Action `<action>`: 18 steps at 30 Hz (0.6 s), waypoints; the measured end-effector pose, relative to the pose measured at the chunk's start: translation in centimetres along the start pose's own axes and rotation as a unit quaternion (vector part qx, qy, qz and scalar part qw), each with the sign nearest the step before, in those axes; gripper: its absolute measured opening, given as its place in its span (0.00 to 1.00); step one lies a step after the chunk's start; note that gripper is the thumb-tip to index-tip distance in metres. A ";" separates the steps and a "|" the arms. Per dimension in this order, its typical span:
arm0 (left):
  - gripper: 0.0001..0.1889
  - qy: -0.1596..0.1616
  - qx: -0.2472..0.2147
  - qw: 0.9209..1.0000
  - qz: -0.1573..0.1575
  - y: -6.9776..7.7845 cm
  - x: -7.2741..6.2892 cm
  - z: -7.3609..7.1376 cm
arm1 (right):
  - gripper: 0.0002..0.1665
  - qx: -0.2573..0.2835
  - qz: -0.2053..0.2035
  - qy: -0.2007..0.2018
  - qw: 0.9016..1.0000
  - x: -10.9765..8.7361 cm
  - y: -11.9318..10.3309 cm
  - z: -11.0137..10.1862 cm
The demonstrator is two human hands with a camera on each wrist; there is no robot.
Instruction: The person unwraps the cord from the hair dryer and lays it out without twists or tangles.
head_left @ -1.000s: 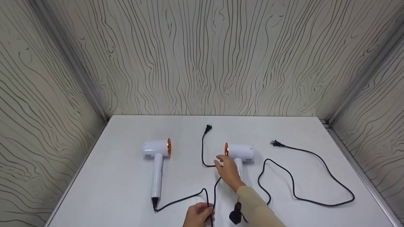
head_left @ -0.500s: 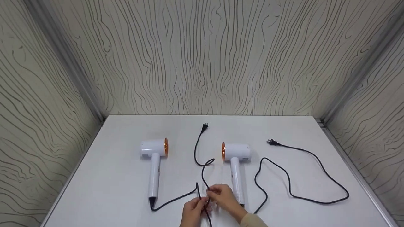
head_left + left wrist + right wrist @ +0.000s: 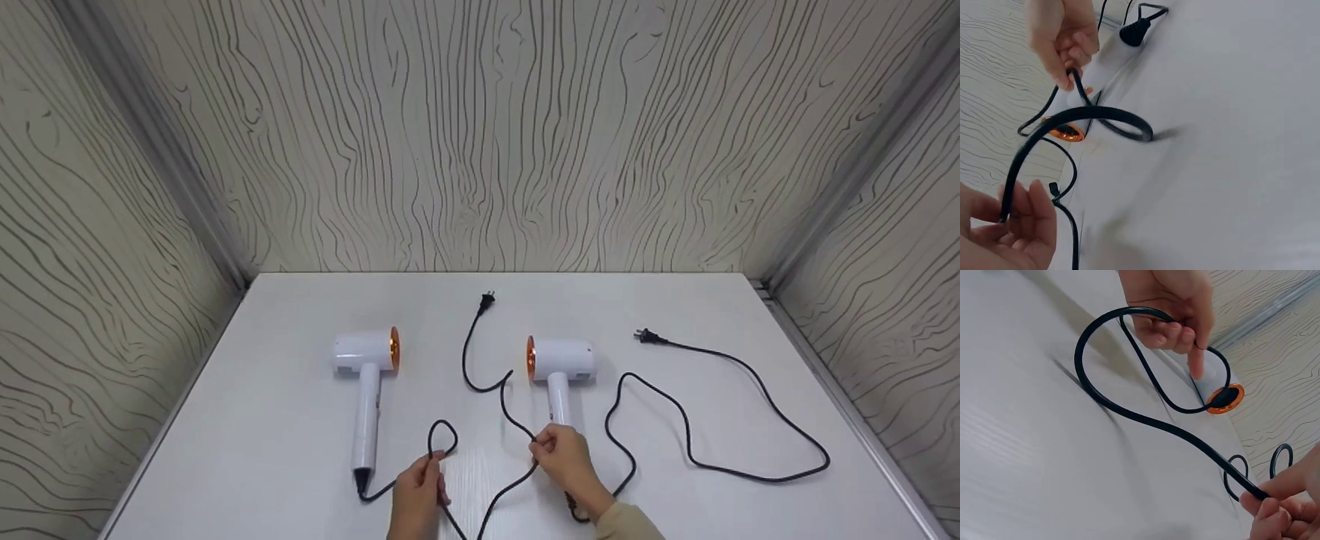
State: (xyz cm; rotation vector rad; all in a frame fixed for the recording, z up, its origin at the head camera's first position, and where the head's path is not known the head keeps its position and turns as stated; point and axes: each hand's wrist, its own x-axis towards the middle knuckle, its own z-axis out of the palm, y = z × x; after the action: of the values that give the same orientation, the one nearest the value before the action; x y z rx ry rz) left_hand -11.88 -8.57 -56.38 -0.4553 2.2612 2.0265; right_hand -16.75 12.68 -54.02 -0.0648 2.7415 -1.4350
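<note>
A black power cord (image 3: 1145,421) runs from the foot of the left white hair dryer (image 3: 365,420) through both hands. My left hand (image 3: 417,495) pinches it low in front, right of that dryer's handle, and a small loop rises above the fingers. Between the hands the cord sags toward the near edge. My right hand (image 3: 568,461) pinches it farther right, covering the lower handle of the right white hair dryer (image 3: 564,360). From there the cord winds back to a two-pin plug (image 3: 487,303). Both dryers lie with their orange-rimmed ends facing right and left respectively.
On the right of the white table (image 3: 292,450), a second black cord (image 3: 750,475) lies in wide bends, ending in another two-pin plug (image 3: 652,337). A wood-patterned back wall (image 3: 480,150) and side walls enclose the table.
My right hand came down from beside the right dryer, took the cord near my left hand, then moved right with it. My left hand shifted left, and a small cord loop now shows above it.
</note>
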 end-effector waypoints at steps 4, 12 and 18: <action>0.15 -0.022 0.086 0.996 0.014 -0.2 0.3 -1.7 | 0.05 -0.032 0.005 0.043 0.999 0.2 -0.3 -1.2; 0.14 -0.072 0.195 0.975 0.074 -0.7 0.1 -2.3 | 0.07 -0.015 0.039 0.108 0.993 0.9 -0.5 -2.9; 0.24 -0.048 0.123 0.984 0.117 -0.8 0.0 -1.0 | 0.12 0.115 0.127 0.024 0.985 0.8 -0.3 -2.2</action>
State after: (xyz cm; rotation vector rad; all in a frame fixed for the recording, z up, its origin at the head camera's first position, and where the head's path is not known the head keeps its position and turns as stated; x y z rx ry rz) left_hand -11.50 -9.59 -57.03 -0.0739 2.5606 1.7786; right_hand -17.71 14.29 -52.55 0.3202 2.4845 -1.6793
